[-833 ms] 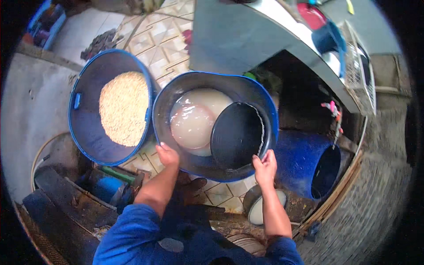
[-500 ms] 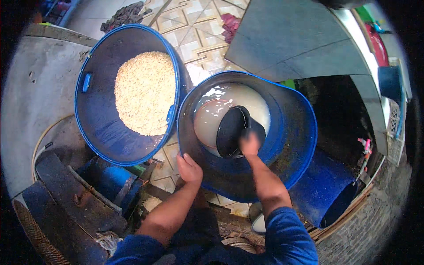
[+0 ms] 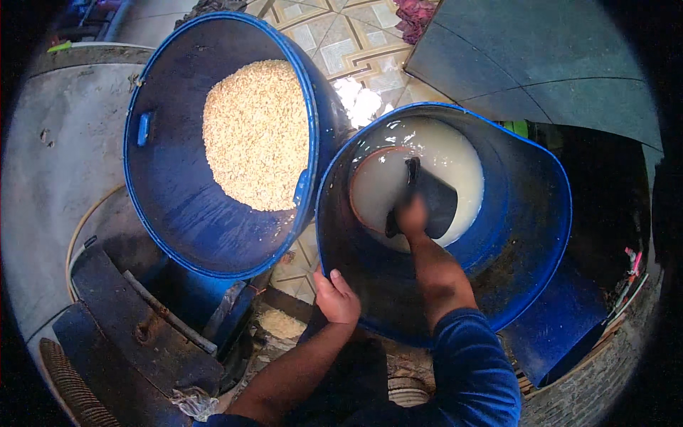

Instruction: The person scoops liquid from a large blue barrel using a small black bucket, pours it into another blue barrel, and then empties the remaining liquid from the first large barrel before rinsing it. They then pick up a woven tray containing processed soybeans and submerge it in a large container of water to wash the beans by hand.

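Observation:
Two big blue barrels stand side by side below me. The right barrel [image 3: 541, 235] holds milky white liquid [image 3: 455, 153]. My right hand [image 3: 413, 215] reaches deep inside it and grips a black scoop bucket [image 3: 435, 203] tilted at the liquid's surface. My left hand [image 3: 336, 297] rests on the near rim of that same barrel. The left barrel [image 3: 171, 206] holds a heap of pale yellow grain [image 3: 255, 135].
A patterned tile floor [image 3: 352, 50] shows between the barrels. A grey slab surface [image 3: 541, 64] lies at the upper right, a grey concrete curb [image 3: 50, 164] at the left. Dark metal equipment [image 3: 135, 327] sits at the lower left, another blue container [image 3: 562, 334] at the lower right.
My right hand has gone from the barrel rim down into the barrel, lowering the black scoop bucket to the liquid. My view has moved closer over the barrels. My left hand stays on the rim.

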### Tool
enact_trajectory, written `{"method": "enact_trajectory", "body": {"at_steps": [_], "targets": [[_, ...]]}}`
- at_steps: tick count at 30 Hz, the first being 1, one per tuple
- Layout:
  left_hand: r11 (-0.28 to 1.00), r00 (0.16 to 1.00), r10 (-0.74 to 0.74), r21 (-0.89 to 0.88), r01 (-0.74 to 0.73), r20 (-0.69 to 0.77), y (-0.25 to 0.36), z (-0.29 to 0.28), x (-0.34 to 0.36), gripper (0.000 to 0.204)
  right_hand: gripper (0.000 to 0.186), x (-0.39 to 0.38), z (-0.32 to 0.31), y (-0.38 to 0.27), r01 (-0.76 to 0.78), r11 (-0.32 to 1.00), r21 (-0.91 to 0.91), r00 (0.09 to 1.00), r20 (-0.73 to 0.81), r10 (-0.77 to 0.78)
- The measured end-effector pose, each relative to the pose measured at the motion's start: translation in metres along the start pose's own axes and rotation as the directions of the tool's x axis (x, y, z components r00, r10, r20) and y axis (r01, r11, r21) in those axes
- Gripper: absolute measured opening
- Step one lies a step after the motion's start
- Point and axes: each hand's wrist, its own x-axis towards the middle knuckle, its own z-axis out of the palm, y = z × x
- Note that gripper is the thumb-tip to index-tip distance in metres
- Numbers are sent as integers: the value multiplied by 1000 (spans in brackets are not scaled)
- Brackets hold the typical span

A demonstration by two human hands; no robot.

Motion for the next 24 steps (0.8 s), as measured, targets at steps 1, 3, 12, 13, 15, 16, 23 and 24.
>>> {"method": "enact_trajectory", "body": {"at_steps": [1, 3, 12, 13, 15, 16, 23, 24], "targets": [[1000, 1000, 15, 2, -15, 4, 2, 1, -1, 33, 35, 3, 5, 0, -17, 1000, 4, 1000, -20, 17], [999, 1000, 31, 13, -31, 0, -1, 1, 0, 33, 35, 5, 13, -4, -50, 999, 11, 997, -54, 50], [997, 997, 77, 16, -77, 27, -2, 20, -10, 33, 16, 32, -18, 72, -191, 656, 730, 979, 192, 71], [995, 996, 84, 62, -83, -20, -9, 12, -3, 32, 19, 15, -19, 53, -257, 578, 775, 958, 282, 48], [986, 986, 111, 141, -94, -121, -18, -9, 11, 31, 26, -46, -48, -16, -383, 415, 825, 900, 435, -35], [989, 985, 127, 96, -116, -120, -17, -2, 8, 31, 26, -52, -57, -2, -371, 317, 873, 920, 392, -3], [981, 987, 100, 177, -77, -127, -25, 15, 12, 40, 32, -153, -140, 31, -275, -114, 955, 959, 264, -101], [978, 985, 119, 185, -95, -124, -31, 21, 11, 41, 36, -171, -155, 37, -227, -187, 956, 973, 215, -85]]}}
